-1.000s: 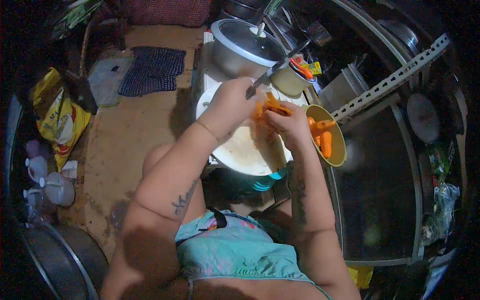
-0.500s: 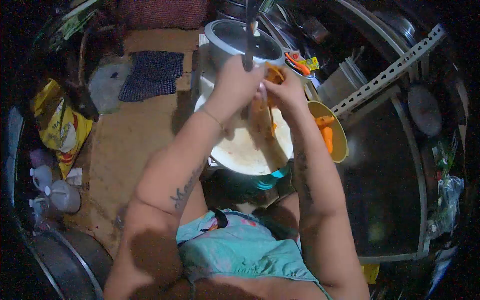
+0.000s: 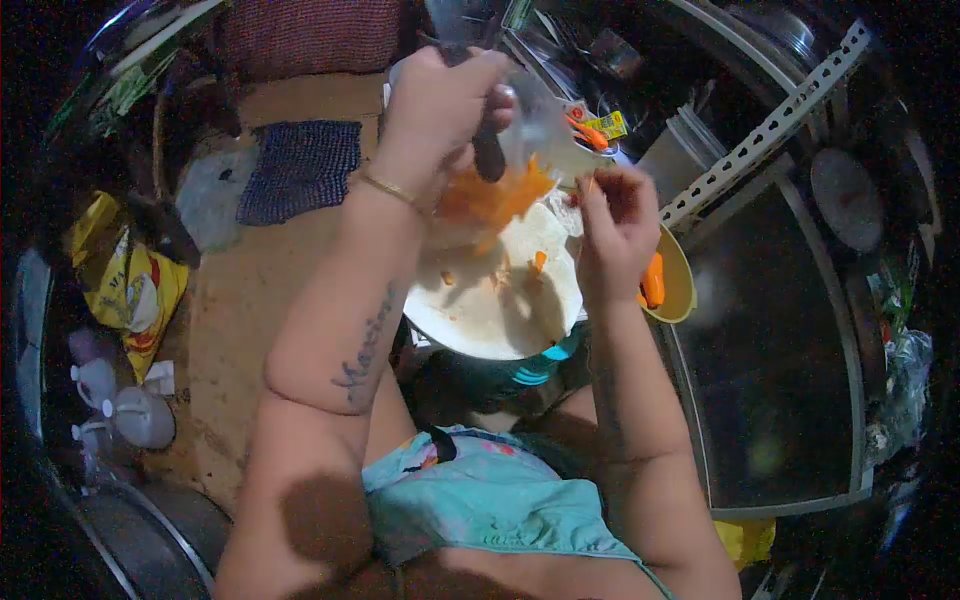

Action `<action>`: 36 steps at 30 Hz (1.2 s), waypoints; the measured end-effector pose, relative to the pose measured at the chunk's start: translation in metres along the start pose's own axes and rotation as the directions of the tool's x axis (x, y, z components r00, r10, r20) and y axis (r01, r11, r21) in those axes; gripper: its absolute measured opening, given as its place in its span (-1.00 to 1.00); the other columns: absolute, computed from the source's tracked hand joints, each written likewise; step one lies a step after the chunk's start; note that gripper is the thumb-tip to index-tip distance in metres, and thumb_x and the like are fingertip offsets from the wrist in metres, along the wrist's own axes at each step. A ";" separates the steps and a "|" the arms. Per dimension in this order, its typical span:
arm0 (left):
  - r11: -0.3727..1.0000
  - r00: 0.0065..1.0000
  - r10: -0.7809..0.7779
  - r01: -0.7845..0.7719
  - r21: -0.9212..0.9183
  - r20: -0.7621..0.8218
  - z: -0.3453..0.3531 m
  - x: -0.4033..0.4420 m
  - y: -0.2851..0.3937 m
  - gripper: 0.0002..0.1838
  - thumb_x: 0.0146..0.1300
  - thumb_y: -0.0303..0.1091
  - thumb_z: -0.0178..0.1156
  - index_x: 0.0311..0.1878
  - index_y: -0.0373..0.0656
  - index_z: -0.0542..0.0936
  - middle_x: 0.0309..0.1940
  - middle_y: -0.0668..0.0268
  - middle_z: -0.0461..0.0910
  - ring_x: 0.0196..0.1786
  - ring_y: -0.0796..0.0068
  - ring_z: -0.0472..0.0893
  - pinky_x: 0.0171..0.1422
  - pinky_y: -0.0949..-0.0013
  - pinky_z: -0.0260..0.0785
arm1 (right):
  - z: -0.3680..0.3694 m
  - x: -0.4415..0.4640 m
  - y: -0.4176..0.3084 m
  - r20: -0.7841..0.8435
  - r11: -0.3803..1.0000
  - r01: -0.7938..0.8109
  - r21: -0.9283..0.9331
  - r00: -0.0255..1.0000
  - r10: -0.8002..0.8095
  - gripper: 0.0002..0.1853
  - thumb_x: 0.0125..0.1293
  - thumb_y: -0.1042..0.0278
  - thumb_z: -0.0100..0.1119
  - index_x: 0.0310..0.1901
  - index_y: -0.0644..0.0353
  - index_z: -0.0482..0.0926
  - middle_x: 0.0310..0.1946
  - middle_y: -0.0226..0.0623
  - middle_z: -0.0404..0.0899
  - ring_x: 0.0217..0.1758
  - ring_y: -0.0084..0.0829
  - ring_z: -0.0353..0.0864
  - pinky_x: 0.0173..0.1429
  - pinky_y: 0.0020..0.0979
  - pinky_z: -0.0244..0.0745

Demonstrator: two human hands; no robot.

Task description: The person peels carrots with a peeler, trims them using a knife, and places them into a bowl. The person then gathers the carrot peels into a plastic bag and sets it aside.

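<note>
My left hand (image 3: 445, 105) is closed around the dark handle (image 3: 488, 158) of what looks like a knife, its broad grey blade (image 3: 465, 15) pointing away from me. Below that hand hang orange shreds (image 3: 495, 205), blurred, with what seems to be clear plastic around them. My right hand (image 3: 622, 215) is apart on the right, fingers curled and thumb pinched in; a speck of orange shows at the fingertips. Under both hands lies a round white surface (image 3: 480, 325) with small orange pieces (image 3: 540, 262) on it. A yellow bowl (image 3: 683, 275) holding carrots (image 3: 653, 282) stands beside my right wrist.
Turquoise plastic (image 3: 535, 372) shows under the white surface. Behind my left hand is a lidded pot, partly hidden. A yellow packet (image 3: 622, 124) lies at the back right. Cardboard (image 3: 270, 300), a dark mat (image 3: 300, 170) and plastic jugs (image 3: 140, 415) are on the left.
My hands have moved apart: the left up and leftward with the knife and orange shreds, the right to the right and slightly down. Orange pieces now show on the white surface.
</note>
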State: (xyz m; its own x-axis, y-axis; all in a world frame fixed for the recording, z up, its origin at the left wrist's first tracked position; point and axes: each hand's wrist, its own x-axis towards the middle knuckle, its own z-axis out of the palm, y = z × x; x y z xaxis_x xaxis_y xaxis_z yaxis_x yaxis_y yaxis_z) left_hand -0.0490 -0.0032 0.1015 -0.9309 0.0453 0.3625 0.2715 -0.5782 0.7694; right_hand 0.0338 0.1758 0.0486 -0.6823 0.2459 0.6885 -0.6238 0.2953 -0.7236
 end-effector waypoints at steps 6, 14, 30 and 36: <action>0.996 0.999 -0.005 0.001 -0.094 -0.043 -0.037 -0.010 -0.003 -0.87 0.18 -0.47 0.23 -0.31 -0.25 0.47 -0.52 0.27 0.48 -0.55 0.48 0.52 -0.51 0.44 0.43 | -0.028 -0.055 0.026 0.347 0.661 0.010 -0.750 0.857 0.381 -0.41 0.23 -0.01 0.28 0.09 0.35 0.45 0.02 0.09 0.49 0.14 0.02 0.48 0.26 -0.11 0.39; 0.998 0.996 -0.046 0.041 -0.056 -0.082 -0.031 -0.011 -0.015 -0.85 0.23 -0.38 0.29 -0.32 -0.21 0.52 -0.49 0.30 0.53 -0.53 0.51 0.53 -0.49 0.47 0.44 | 0.049 -0.085 0.015 0.635 0.660 0.349 -0.666 0.728 0.256 -0.33 0.26 -0.12 0.19 0.17 0.34 0.44 0.22 0.22 0.34 0.33 0.28 0.28 0.38 0.26 0.13; 0.999 0.995 -0.032 0.030 0.024 0.092 -0.038 -0.027 0.005 -0.86 0.35 -0.39 0.18 -0.32 -0.23 0.55 -0.52 0.38 0.51 -0.52 0.60 0.50 -0.42 0.52 0.42 | 0.013 -0.042 0.014 0.376 0.752 0.126 -0.647 0.910 0.171 -0.75 0.08 0.63 0.24 -0.19 0.13 0.64 -0.23 -0.24 0.55 -0.21 -0.29 0.58 -0.22 -0.38 0.48; 0.913 0.995 -0.077 0.044 0.406 0.067 -0.028 -0.046 0.008 -0.74 0.35 -0.22 0.25 -0.31 -0.25 0.56 -0.54 0.32 0.53 -0.52 0.46 0.52 -0.38 0.40 0.43 | 0.025 -0.052 0.007 0.439 0.754 0.398 -0.523 0.884 -0.162 -0.74 0.06 0.38 0.33 -0.16 0.09 0.66 -0.12 -0.19 0.58 -0.04 -0.14 0.56 -0.04 -0.23 0.47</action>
State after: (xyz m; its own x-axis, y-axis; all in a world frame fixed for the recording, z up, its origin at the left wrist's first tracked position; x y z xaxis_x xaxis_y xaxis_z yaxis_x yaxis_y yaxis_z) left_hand -0.0109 -0.0327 0.0757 -0.9306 0.1446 0.3363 0.3063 -0.1955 0.9316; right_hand 0.0552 0.1423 0.0067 -0.6690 -0.2363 0.7047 -0.5427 0.8032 -0.2459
